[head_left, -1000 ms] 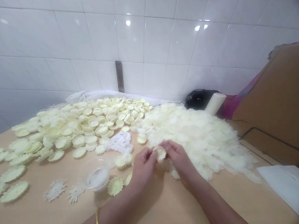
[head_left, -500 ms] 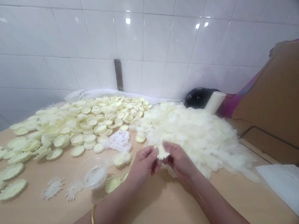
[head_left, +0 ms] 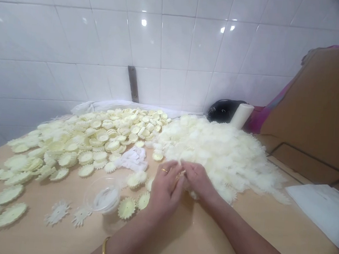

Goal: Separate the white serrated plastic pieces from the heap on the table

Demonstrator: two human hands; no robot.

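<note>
My left hand [head_left: 164, 189] and my right hand [head_left: 199, 180] are pressed together at the near edge of a big heap of white toothed plastic discs [head_left: 223, 154]. Their fingers are curled closed around a small piece that the fingers hide. A ring shows on my left hand and a gold bangle [head_left: 104, 249] on that wrist. Pale yellow gear-like discs [head_left: 98, 137] lie spread over the table to the left. Two more yellow discs [head_left: 127, 208] rest just left of my left hand.
A small clear plastic cup [head_left: 105, 196] stands on the wooden table [head_left: 177, 245] left of my hands, with flat white star pieces [head_left: 58, 212] beside it. A crumpled white cloth [head_left: 133, 159], a black object [head_left: 223, 109], a white cylinder [head_left: 242, 115], cardboard [head_left: 317, 115] and white paper [head_left: 324, 209] surround the piles.
The toothed disc held up between my fingertips has dropped out of sight as both hands lowered and closed together against the white heap.
</note>
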